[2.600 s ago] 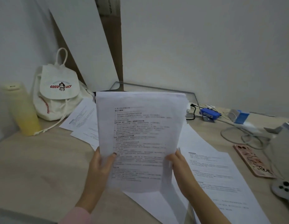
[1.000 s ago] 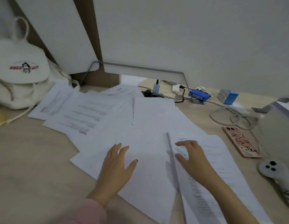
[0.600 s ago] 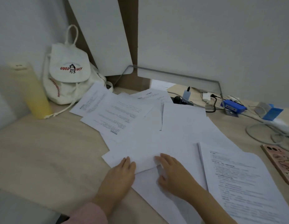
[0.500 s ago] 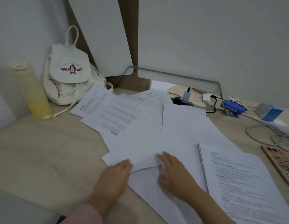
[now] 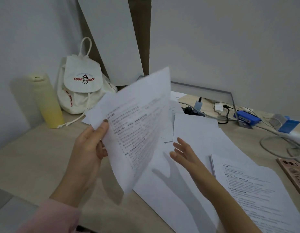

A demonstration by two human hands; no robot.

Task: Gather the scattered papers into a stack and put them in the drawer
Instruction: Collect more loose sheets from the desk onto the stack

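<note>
The lifted sheets (image 5: pixel 137 125) were off the desk (image 5: pixel 36 157) and tilted, pinched along their left edge by the left hand (image 5: pixel 90 145), thumb on the printed face. The right hand (image 5: pixel 184 153) was apart from them, fingers straight and holding nothing, hovering just above the loose papers (image 5: pixel 196 132) spread over the middle of the desk. A printed pile (image 5: pixel 255 190) lay near and to the right. No drawer was in view.

Held by one edge only, the lifted sheets could probably sag, fan apart or slip. A quick sweep by the right hand might push loose papers into the cables (image 5: pixel 277 145) at the far right, or off the near edge. The yellow bottle (image 5: pixel 45 101) and backpack (image 5: pixel 78 88) stood at the far left, seemingly well clear.
</note>
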